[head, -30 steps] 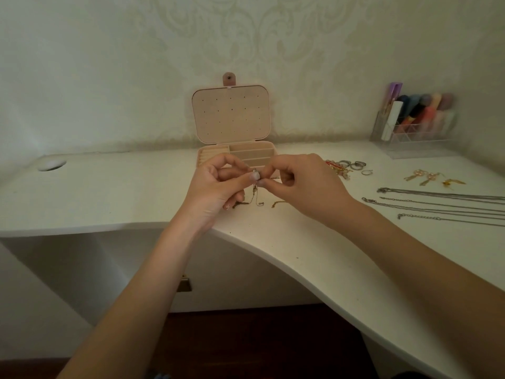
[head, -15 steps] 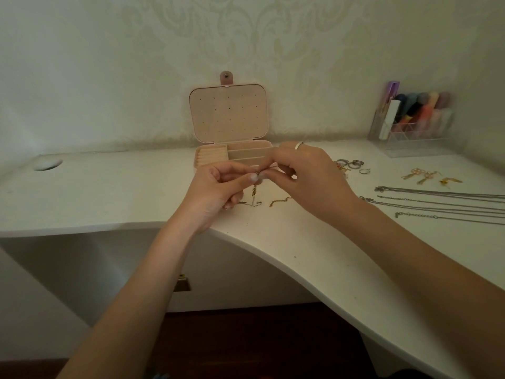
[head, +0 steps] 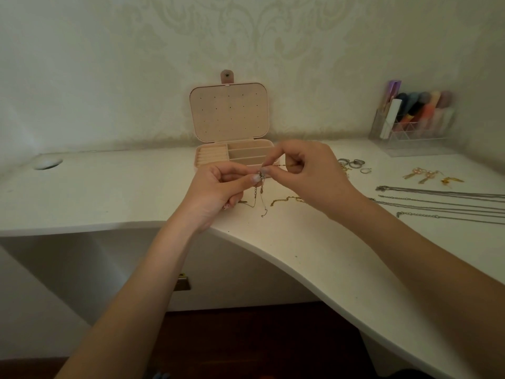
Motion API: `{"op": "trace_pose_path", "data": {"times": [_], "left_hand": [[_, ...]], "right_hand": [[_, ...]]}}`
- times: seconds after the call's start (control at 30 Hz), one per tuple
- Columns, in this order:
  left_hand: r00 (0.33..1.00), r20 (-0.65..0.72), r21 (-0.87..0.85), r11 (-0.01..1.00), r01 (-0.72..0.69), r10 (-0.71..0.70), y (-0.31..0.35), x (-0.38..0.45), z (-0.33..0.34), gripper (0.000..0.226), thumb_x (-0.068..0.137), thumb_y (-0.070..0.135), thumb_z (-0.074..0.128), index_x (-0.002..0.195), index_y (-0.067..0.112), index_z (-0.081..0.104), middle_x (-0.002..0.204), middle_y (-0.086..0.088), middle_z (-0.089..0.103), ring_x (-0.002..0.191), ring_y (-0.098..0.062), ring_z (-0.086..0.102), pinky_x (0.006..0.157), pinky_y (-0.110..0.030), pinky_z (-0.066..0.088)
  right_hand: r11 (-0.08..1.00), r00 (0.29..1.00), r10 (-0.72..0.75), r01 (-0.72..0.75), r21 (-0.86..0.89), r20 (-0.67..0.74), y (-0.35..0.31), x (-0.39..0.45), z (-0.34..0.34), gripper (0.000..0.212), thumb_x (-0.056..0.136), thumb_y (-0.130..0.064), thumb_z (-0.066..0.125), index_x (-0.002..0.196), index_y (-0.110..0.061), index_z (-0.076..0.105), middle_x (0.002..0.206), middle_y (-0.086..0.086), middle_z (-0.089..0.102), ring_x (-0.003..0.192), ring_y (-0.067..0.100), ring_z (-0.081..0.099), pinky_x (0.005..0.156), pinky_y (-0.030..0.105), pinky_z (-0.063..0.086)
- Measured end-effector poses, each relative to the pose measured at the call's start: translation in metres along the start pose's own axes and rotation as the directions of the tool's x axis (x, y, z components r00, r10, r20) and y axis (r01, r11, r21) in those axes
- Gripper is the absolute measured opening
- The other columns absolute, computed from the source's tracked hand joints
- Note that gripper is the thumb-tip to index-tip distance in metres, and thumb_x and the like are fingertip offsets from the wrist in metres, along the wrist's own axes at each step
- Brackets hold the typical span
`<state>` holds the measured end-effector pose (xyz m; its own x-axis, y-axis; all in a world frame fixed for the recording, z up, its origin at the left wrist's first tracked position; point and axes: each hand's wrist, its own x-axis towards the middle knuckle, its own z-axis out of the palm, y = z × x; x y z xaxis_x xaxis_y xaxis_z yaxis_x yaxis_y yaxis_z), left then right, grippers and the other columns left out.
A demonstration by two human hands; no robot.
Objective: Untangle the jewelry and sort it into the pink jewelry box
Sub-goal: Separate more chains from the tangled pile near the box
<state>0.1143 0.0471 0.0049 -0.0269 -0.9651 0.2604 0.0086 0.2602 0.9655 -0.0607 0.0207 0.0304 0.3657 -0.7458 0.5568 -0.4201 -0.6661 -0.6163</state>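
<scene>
Tangled chains [head: 261,187]: a small knot of fine silver and gold chain, held just above the counter [head: 109,192] in front of the pink jewelry box [head: 237,155]. Loose ends hang down from the knot; one gold length [head: 287,199] trails onto the counter below.
Left hand [head: 218,187]: thumb and forefinger pinch the knot from the left; the other fingers are curled under.
Right hand [head: 306,173]: thumb and forefinger pinch a strand at the knot from the right; a gold strand runs back through this hand.
Step in hand: judged to be teasing one strand out of the knot.
Method: hold the knot steady with the left pinch and draw the strand out slowly with the right. Do not pull hard; tension would likely tighten the knot. Let the hanging ends swing free so they do not re-cross.
Pink jewelry box: open, lid upright, ring rolls at left, long compartments at right; contents appear bare.
Sorted items on the counter, right: rings [head: 352,164], earrings [head: 426,176], straightened necklaces [head: 442,203].
Far right: clear organiser [head: 410,129] by the wall.
</scene>
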Motion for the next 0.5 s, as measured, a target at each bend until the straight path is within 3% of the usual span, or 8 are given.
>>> {"op": "trace_pose_path", "data": {"times": [0.2,0.5], "left_hand": [[1.0,0.008,0.01,1.0,0.003,-0.003,0.001,-0.0008,0.0,0.017,0.069,0.02,0.07,0.083,0.012,0.071,0.066,0.0,0.069,0.036,-0.004,0.035,0.037,-0.013,0.027],[1.0,0.013,-0.008,1.0,0.018,-0.018,-0.0004,0.0008,-0.0001,0.011,0.069,0.017,0.07,0.077,0.012,0.068,0.064,-0.001,0.069,0.035,-0.004,0.034,0.037,-0.014,0.026]], "right_hand": [[0.988,0.996,0.09,-0.092,0.127,0.022,0.0026,0.0002,0.0002,0.007,0.083,-0.019,0.071,0.083,-0.012,0.069,0.043,-0.013,0.033,0.042,0.005,0.03,0.045,0.015,0.028],[0.982,0.993,0.116,-0.115,0.147,0.003,0.0035,0.0012,0.0026,0.009,0.085,-0.016,0.069,0.084,-0.007,0.067,0.047,-0.009,0.033,0.042,0.005,0.029,0.044,0.012,0.026]]}}
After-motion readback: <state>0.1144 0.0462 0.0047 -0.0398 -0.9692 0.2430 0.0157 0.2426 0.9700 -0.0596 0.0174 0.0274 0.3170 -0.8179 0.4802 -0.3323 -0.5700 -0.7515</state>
